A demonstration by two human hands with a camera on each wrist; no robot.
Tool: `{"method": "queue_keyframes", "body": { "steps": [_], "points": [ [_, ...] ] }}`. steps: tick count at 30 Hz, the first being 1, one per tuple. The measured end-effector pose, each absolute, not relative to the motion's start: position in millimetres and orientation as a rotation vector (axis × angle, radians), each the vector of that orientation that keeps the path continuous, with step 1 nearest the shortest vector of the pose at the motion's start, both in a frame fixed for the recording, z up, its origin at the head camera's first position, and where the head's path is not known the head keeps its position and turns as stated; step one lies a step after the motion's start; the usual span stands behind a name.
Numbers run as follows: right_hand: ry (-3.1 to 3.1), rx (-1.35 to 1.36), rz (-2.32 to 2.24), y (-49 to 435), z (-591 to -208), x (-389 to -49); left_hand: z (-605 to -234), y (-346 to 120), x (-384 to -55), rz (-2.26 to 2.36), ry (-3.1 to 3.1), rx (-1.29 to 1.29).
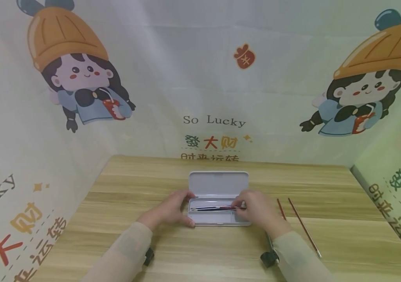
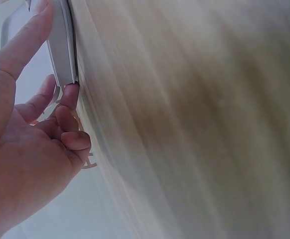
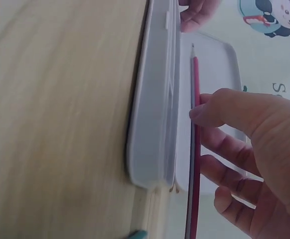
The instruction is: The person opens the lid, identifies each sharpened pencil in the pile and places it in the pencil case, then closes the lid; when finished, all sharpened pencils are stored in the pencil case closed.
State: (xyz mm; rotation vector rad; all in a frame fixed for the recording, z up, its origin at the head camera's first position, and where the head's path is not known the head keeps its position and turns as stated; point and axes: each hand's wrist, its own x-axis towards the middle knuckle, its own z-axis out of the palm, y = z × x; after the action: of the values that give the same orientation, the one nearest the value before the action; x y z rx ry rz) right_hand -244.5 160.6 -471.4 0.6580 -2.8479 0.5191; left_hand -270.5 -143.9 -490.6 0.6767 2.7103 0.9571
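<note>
An open pale pencil case (image 1: 207, 219) lies on the table, its lid (image 1: 218, 184) tipped back toward the wall. My left hand (image 1: 172, 209) grips the case's left end, thumb at the front corner and a finger near the hinge side. In the left wrist view, fingertips meet the corner of the case (image 2: 61, 50). Over the right part of the case, my right hand (image 1: 256, 209) pinches a slim pencil (image 3: 195, 144) with red and grey sides between thumb and fingers. Dark pencils (image 1: 204, 208) show lengthwise at the case's tray; the right fingers hide their right ends.
Two reddish-brown pencils (image 1: 304, 225) lie on the wooden table (image 1: 348, 219) to the right of the case, one partly behind the right forearm. A printed cloth wall (image 1: 214, 78) stands behind the table and along both sides.
</note>
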Motion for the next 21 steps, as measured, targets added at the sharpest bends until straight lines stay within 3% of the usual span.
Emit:
{"method": "queue_keyframes", "body": {
  "steps": [21],
  "points": [
    [-2.897, 0.779, 0.509, 132.6, -469.3, -262.1, -489.3, -141.4, -270.0, 0.959, 2.712, 0.628]
  ]
}}
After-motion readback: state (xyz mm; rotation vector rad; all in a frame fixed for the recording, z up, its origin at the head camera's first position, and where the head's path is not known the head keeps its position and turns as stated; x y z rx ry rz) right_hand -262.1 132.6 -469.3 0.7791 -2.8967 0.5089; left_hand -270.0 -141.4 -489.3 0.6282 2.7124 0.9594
